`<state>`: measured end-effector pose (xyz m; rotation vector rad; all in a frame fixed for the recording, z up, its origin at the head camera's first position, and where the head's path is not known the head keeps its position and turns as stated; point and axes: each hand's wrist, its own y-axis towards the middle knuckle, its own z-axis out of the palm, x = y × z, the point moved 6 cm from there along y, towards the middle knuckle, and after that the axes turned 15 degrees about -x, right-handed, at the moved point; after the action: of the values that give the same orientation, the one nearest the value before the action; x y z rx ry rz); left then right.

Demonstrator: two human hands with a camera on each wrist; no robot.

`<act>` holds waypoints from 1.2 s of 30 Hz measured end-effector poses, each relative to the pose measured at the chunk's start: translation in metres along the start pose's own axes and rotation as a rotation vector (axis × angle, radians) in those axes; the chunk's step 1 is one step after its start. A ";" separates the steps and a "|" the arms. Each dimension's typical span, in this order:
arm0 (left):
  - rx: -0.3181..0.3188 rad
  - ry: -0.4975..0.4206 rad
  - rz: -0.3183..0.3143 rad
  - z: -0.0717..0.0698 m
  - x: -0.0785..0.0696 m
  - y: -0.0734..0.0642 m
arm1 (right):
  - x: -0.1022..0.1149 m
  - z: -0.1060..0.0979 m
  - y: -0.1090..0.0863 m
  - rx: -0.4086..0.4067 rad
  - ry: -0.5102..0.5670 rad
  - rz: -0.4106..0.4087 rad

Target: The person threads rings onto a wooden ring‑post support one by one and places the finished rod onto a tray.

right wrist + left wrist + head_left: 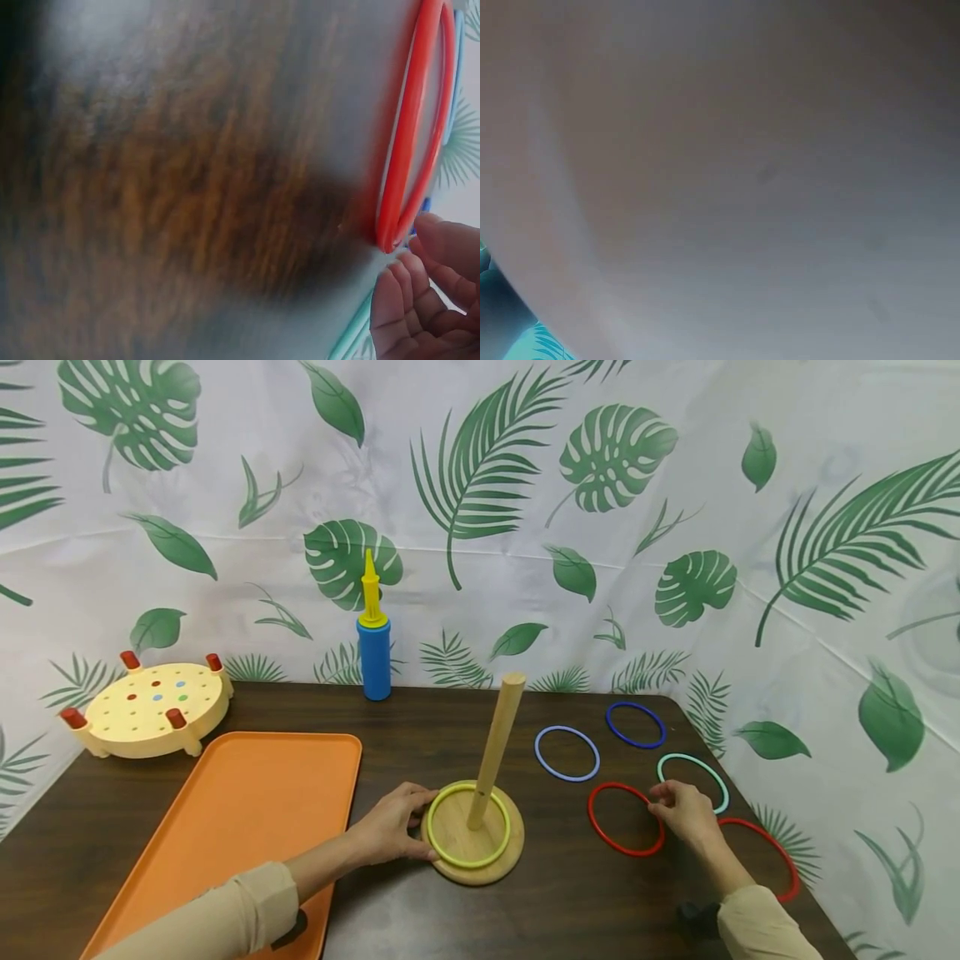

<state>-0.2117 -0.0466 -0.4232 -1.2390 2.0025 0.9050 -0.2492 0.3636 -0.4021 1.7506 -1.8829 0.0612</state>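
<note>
A round wooden base with an upright peg, a ring-toss stand (497,747), stands mid-table in the head view. Around its base lies a yellow ring (468,865), encircling the peg. My left hand (393,827) grips the left edge of that base, thumb in front and fingers behind. Over on the right, my right hand (684,810) pinches the right edge of a red ring (626,852) between thumb and fingertips. Seen from the right wrist, this red ring (401,150) meets the fingertips, partly hidden by them. The left wrist view is mostly blur.
Right of the stand lie a light blue ring (567,778), a dark blue ring (636,744), a mint ring (693,757) and another red ring (793,868). An orange tray (277,777), a yellow pegboard stool (157,727) and a blue pump (375,660) stand left and behind.
</note>
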 end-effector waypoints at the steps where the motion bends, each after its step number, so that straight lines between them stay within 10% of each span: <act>1: 0.002 -0.001 0.000 0.000 0.000 0.000 | -0.001 0.001 0.000 0.005 -0.003 0.002; 36: 0.009 -0.021 -0.018 -0.001 -0.001 0.000 | 0.029 -0.020 0.011 -0.109 0.069 -0.041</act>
<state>-0.2112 -0.0472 -0.4224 -1.2362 1.9738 0.8955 -0.2517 0.3468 -0.3695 1.6916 -1.7672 0.0036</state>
